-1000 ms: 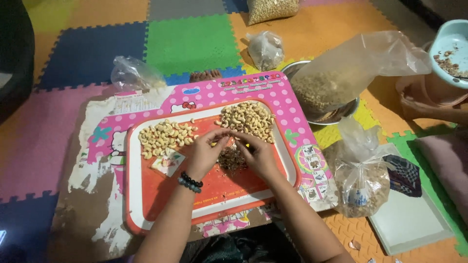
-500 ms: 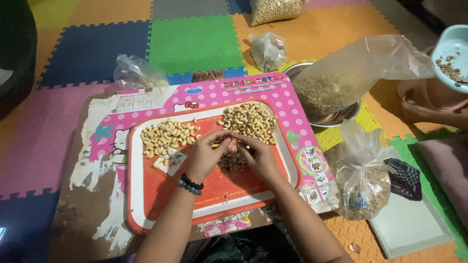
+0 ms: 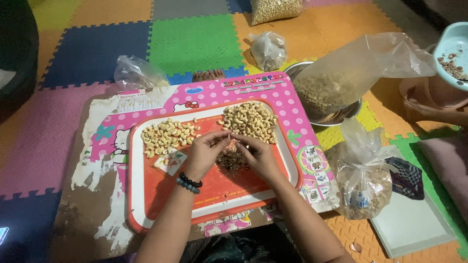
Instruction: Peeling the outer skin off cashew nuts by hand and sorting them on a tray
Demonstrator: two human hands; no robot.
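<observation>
Over the middle of the red tray [image 3: 161, 204], both hands meet fingertip to fingertip. Left hand [image 3: 204, 155], beaded bracelet at the wrist, and right hand [image 3: 257, 155] are pinched together on one small cashew nut [image 3: 230, 140], barely visible between the fingers. Directly below lies a dark heap of peeled skins [image 3: 230, 160]. Pale peeled cashews [image 3: 165, 136] sit at the tray's upper left; a larger unpeeled pile [image 3: 249, 119] sits upper right, just beyond the fingertips.

Judgement: peeling goes best with a light thumbnail scrape over the skin heap, so waste drops there and the kernel stays whole; firm pinching risks splitting it.

Compared with a second ago, the hands remain in the same place, fingers drawn slightly closer. Both piles appear unchanged. The tray rests on a pink dotted board [image 3: 287, 104].
</observation>
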